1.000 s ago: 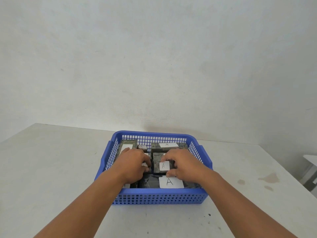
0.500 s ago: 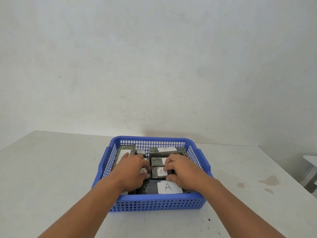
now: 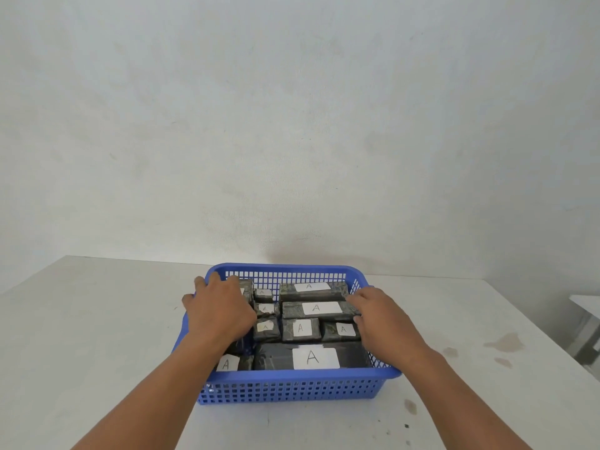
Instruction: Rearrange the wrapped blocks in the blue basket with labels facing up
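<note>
A blue basket (image 3: 292, 386) stands on the white table and holds several dark wrapped blocks, each with a white label marked "A" facing up. The largest block (image 3: 311, 357) lies along the front wall; two long blocks (image 3: 316, 308) lie at the back right, and small blocks (image 3: 267, 329) fill the middle. My left hand (image 3: 220, 311) rests fingers apart over the blocks on the left side, near the basket's left rim. My right hand (image 3: 378, 315) sits at the right side, fingertips touching the end of a long block, grasping nothing.
The white table (image 3: 97, 336) runs to a bare wall behind the basket. Brown stains (image 3: 503, 344) mark the table to the right. A piece of pale furniture (image 3: 587, 323) stands beyond the table's right edge.
Both hands have moved apart from the middle blocks to the basket's left and right sides. The small blocks they covered now lie uncovered with labels up.
</note>
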Available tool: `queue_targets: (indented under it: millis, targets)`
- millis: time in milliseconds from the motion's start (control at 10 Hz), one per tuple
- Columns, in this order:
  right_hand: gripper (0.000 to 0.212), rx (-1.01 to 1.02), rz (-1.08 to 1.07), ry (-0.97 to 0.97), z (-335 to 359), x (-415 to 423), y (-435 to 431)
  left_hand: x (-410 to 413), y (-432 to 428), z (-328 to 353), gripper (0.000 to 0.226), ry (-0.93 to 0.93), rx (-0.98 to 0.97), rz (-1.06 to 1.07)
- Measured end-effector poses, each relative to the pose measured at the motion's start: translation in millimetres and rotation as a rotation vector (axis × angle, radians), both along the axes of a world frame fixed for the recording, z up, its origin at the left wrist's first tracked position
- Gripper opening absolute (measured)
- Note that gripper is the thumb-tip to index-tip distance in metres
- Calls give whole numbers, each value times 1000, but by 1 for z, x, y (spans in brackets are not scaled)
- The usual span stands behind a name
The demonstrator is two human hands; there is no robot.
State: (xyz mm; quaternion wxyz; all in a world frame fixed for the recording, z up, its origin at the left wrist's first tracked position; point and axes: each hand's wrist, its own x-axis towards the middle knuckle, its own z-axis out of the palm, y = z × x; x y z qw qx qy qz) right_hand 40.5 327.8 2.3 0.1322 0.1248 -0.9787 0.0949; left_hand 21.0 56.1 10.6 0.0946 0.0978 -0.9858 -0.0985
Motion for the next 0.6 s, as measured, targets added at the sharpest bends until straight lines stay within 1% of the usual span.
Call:
queue_targets:
  millis: [100,200,300,400,500,600]
  targets:
    - [41,1,-18,6,-1,2,1,1,-6,4,48,-11,56,-35]
    - [40,-13,-29,-1,-1,6,3,3,-14,10,54,-9,168,-112]
    - [37,-26,-35,-3,0,9,6,5,-26,20,51,-3,245,-186]
    - [35,-76,-12,-19,5,11,7,5,-40,27,48,-4,258,-249]
    - [39,-118,-5,-73,9,12,8,4,-49,30,50,-26,256,-280]
    - [37,-270,-19,-53,29,16,8,4,-51,39,52,6,244,-311]
